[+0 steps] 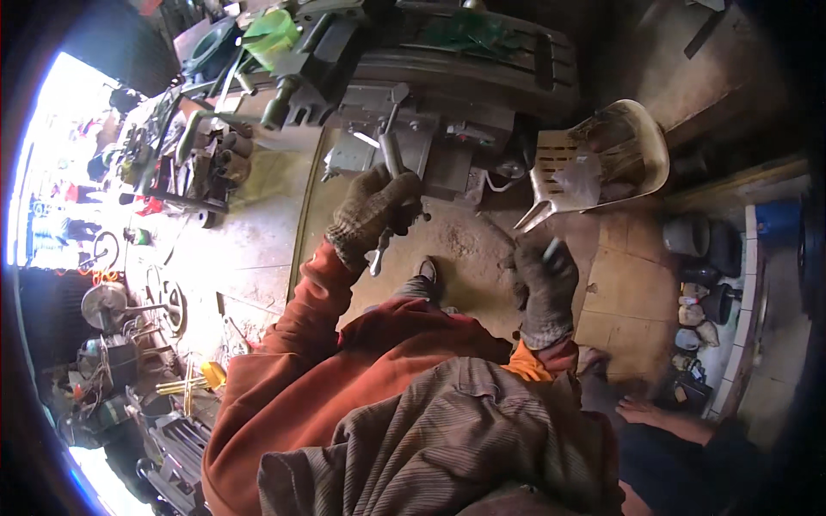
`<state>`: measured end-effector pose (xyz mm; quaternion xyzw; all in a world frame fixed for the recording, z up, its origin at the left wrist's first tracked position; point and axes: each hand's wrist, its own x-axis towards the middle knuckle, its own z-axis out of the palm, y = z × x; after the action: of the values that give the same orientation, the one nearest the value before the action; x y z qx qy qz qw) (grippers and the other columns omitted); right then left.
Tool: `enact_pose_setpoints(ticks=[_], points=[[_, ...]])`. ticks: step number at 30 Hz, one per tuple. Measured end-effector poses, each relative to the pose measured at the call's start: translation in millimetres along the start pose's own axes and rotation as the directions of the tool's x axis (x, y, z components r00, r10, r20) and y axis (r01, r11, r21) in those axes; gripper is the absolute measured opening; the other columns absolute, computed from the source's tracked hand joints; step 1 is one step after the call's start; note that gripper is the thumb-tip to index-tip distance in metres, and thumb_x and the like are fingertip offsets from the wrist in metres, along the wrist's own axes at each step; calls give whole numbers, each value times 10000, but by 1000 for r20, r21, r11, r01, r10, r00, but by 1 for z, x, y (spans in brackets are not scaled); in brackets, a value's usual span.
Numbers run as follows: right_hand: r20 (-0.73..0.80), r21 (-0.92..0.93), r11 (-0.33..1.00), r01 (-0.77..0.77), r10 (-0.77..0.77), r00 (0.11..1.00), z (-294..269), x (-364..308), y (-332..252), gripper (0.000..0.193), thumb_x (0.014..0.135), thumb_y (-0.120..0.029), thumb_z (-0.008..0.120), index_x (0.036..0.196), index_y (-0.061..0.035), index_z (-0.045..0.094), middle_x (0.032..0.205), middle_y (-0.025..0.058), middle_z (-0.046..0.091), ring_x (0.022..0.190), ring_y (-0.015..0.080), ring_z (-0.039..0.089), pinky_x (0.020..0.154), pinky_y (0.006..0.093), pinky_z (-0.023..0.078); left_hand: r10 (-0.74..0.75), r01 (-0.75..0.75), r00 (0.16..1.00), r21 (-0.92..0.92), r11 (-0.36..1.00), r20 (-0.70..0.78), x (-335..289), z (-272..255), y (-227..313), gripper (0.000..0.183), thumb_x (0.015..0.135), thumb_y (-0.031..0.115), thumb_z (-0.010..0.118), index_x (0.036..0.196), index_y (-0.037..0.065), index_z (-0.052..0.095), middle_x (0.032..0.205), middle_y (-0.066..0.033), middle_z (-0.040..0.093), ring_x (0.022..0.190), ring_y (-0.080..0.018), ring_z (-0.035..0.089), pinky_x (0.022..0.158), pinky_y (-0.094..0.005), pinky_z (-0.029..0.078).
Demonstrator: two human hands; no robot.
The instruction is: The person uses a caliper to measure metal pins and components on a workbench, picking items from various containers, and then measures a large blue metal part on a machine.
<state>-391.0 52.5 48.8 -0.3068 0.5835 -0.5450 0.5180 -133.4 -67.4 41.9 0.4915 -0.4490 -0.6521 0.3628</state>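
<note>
My left hand (pixel 372 211), in a grey-brown knit work glove, is closed around a grey metal cylinder-shaped tool (pixel 392 155) with a thinner tip pointing up. A shiny metal end (pixel 376 261) shows below that fist. Behind the tool stands a milling-type machine (pixel 430 69) with a slotted table. My right hand (pixel 547 292), gloved alike, is held lower and to the right with its fingers curled. A pale, blurred end (pixel 551 249) shows at its fingers; what it belongs to cannot be made out.
A dirty white plastic chair (pixel 647 146) is to the right of the machine. At lower right another person's bare arm (pixel 667 420) reaches in. Metal parts and a handwheel (pixel 172 301) lie at left. A green container (pixel 271 39) stands at upper left. Flattened cardboard (pixel 628 301) covers floor at right.
</note>
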Motion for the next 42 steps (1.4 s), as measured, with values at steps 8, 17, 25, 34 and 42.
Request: enact_pose_setpoints(ticks=[8,17,25,34,42], points=[[388,680,707,-194,-123,913,-1,99,-29,417,1017,-184,614,1397,-55,502,711,33,539,424,86,402,413,218,327,233,-211,970,717,665,69,141,53,41,445,903,402,695,1160,41,656,940,-148,727,824,-275,712,744,-410,543],[674,326,891,-316,16,739,-11,212,-40,428,1003,-212,637,1370,-26,517,728,47,560,468,91,437,434,222,351,396,-351,908,770,533,140,228,141,97,466,866,342,694,1225,48,646,1026,-210,718,969,-342,709,848,-476,557],[836,117,963,-241,36,548,-13,265,-68,447,990,-239,660,1343,3,533,746,62,580,512,95,473,454,225,375,148,-211,977,818,535,156,243,161,132,459,829,311,745,1211,68,664,1042,-151,729,974,-331,714,880,-454,555],[915,-99,956,-277,197,353,67,216,-50,419,933,-130,719,1292,36,583,907,93,650,639,93,544,510,229,416,88,-69,996,407,911,-28,37,22,34,410,875,329,689,1208,92,712,1114,-146,750,1010,-258,722,870,-422,562],[747,-450,881,-144,460,481,197,92,22,290,941,-41,658,1224,22,648,1014,91,714,807,142,676,698,260,556,163,-282,903,-262,923,-399,-66,-69,-50,239,995,235,665,1084,23,731,952,-24,725,884,-85,641,797,-273,541]])
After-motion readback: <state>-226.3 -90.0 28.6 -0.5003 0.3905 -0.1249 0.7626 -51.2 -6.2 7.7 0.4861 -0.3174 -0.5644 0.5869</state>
